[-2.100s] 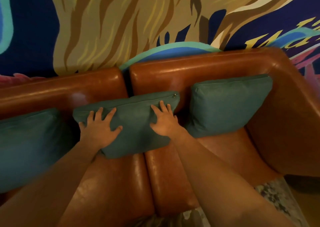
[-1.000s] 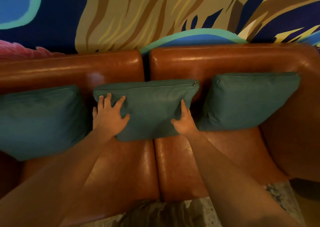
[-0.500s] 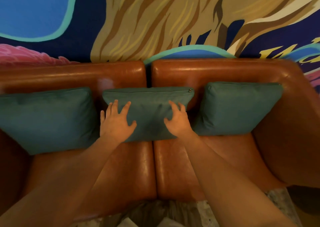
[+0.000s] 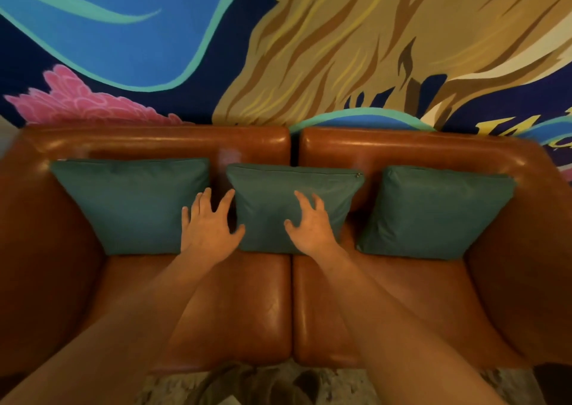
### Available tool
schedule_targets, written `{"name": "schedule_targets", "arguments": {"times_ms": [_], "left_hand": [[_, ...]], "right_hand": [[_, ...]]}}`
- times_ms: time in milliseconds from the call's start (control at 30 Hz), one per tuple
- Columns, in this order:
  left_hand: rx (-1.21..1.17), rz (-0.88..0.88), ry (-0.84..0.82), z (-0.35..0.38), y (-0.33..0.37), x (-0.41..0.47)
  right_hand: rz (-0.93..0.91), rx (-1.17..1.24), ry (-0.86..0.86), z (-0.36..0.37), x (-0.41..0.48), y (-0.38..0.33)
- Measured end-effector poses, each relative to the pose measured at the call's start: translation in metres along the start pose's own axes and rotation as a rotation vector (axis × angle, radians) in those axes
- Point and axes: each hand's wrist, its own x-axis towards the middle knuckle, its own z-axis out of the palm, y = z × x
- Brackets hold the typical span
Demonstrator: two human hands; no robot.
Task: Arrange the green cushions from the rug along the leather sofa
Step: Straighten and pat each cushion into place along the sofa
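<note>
left hand (image 4: 210, 228) lies with fingers straight and spread over the gap between the left cushion (image 4: 130, 203) and the middle cushion (image 4: 278, 194), its thumb on the middle cushion's left edge. it hides the left cushion's lower right corner. right hand (image 4: 312, 228) rests flat on the middle cushion, fingers apart and gripping nothing, and covers that cushion's lower right part. all three green cushions stand in a row on the sofa (image 4: 257, 305), leaning on its back, with the right cushion (image 4: 433, 212) apart from the middle one. a small zip (image 4: 358, 175) shows at the middle cushion's top right corner. both forearms cover much of the seat. only a dim strip of rug (image 4: 309, 386) shows at the bottom edge, and the dark shape on it is hard to make out. on the painted wall (image 4: 340, 48), yellow letters (image 4: 507, 127) are cut off at the right edge and cannot be read.
</note>
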Motion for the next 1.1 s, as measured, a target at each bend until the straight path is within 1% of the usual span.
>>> {"name": "schedule_targets", "arguments": {"times_ms": [167, 300, 467, 600, 667, 733, 833, 1100], "left_hand": [[-0.002, -0.03, -0.01, -0.014, -0.055, 0.005], [-0.049, -0.05, 0.012, -0.022, -0.121, 0.019], [-0.102, -0.054, 0.032, -0.023, -0.232, 0.053], [-0.057, -0.091, 0.037, -0.013, -0.315, 0.084], [-0.05, -0.125, 0.023, -0.006, -0.34, 0.096], [-0.054, -0.15, -0.024, 0.004, -0.362, 0.11], [-0.046, -0.125, -0.105, 0.019, -0.384, 0.131], [0.004, -0.008, -0.089, 0.051, -0.409, 0.182]], "right_hand": [[-0.026, -0.013, -0.018, 0.033, -0.003, -0.048], [-0.02, -0.007, 0.025, 0.084, 0.009, -0.096], [0.026, -0.045, 0.087, 0.178, 0.044, -0.174], [0.045, -0.126, 0.127, 0.252, 0.07, -0.222], [0.052, -0.143, 0.146, 0.274, 0.078, -0.233], [0.055, -0.172, 0.146, 0.296, 0.087, -0.243], [0.05, -0.227, 0.143, 0.319, 0.101, -0.248], [0.041, -0.256, 0.139, 0.346, 0.152, -0.23]]}}
